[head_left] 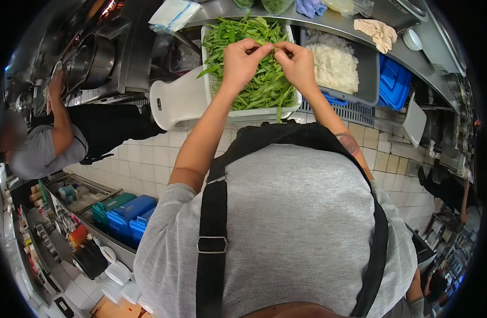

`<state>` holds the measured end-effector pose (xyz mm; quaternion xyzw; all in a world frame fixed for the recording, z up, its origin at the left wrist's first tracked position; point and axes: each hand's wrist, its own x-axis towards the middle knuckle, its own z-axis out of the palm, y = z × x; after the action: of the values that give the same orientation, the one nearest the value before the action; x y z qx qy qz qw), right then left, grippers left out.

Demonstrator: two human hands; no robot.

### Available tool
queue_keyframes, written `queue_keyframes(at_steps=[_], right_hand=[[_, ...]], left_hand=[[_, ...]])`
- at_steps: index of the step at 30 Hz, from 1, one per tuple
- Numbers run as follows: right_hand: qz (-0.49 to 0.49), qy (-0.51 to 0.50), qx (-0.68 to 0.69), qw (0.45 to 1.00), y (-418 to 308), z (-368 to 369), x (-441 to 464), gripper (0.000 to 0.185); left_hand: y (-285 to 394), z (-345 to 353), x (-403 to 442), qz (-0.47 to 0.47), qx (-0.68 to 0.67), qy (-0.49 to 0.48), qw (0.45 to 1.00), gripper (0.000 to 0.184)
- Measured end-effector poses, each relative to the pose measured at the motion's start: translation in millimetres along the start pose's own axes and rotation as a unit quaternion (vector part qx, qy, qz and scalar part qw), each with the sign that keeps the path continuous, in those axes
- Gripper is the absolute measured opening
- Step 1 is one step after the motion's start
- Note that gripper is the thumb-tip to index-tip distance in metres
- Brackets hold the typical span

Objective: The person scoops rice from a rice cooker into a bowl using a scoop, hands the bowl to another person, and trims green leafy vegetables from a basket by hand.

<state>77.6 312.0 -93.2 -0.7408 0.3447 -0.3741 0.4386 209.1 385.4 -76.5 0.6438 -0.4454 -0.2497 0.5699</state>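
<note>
Long green leafy stems [264, 95] fill a white plastic basket [205, 58] in front of me. Above the heap, my left hand [243, 62] pinches a piece of green stem between thumb and fingers. Close beside it on the right, my right hand [296, 63] is also closed in a pinch on the green stem, the fingertips of both hands nearly meeting. The small piece between them is mostly hidden by the fingers.
A grey tub [370, 79] of white, rice-like food stands right of the basket, near blue lids [394, 82]. A white stool [174, 100] is at the left. A co-worker [52, 132] handles a pot [97, 61] farther left. Cloths [376, 34] lie on the steel counter.
</note>
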Motion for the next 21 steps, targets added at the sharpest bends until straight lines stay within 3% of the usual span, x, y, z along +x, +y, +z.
queue_keyframes(at_steps=[3,4,6,9,12,15,18,21], right_hand=[[0.063,0.015,0.147,0.987,23,11,2,0.018],[0.146,0.036,0.284,0.947,25,10,1,0.017],[0.225,0.073,0.326,0.915,54,-4,6,0.017],[0.279,0.081,0.332,0.898,72,-41,-2,0.018],[0.293,0.088,0.302,0.903,84,-71,-25,0.020],[0.308,0.106,0.289,0.900,109,-87,-51,0.020],[0.320,0.126,0.285,0.895,127,-91,-75,0.021],[0.345,0.159,0.306,0.873,115,-89,-85,0.022]], left_hand=[[9,14,-14,0.045,-0.018,0.060,0.997,0.014],[11,18,-20,0.058,-0.028,0.075,0.995,0.011],[-5,24,-25,0.077,-0.049,0.089,0.992,0.012],[-16,5,-33,-0.005,0.225,-0.050,0.973,0.018],[-127,-8,-35,-0.033,0.384,-0.164,0.908,0.023],[-190,-24,-38,-0.023,0.425,-0.478,0.768,0.030],[-146,-1,-14,-0.062,0.499,-0.432,0.749,0.019],[-137,21,24,-0.037,0.571,-0.324,0.754,0.015]])
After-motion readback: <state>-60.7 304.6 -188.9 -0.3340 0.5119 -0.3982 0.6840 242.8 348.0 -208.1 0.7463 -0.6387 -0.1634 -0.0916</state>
